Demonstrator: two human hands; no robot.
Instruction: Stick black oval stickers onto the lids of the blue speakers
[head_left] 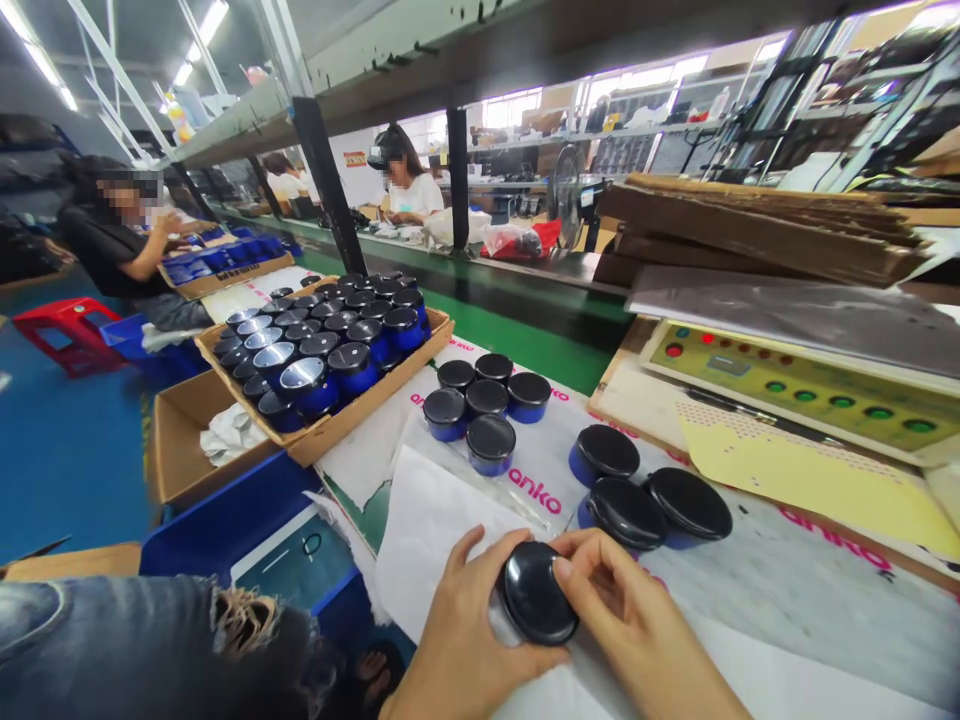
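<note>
While the left fingers (pixel 489 568) clamp the black-topped container (pixel 538 595) over the desk (pixel 772 590), right fingers (pixel 565 573) closed on its rim; best handling: steady side grip, light touch, glossy face unsmeared.

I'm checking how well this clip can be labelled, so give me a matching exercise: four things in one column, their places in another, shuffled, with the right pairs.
Things
1. Round black-topped container
2. Red stool
3. Crumpled white material
4. Yellow sheet

Places
A. Inside an open cardboard box
B. In front of the panel with green buttons
C. In the left hand, with the right hand touching it
D. On the blue floor

Pairs: 1-C, 2-D, 3-A, 4-B
</note>
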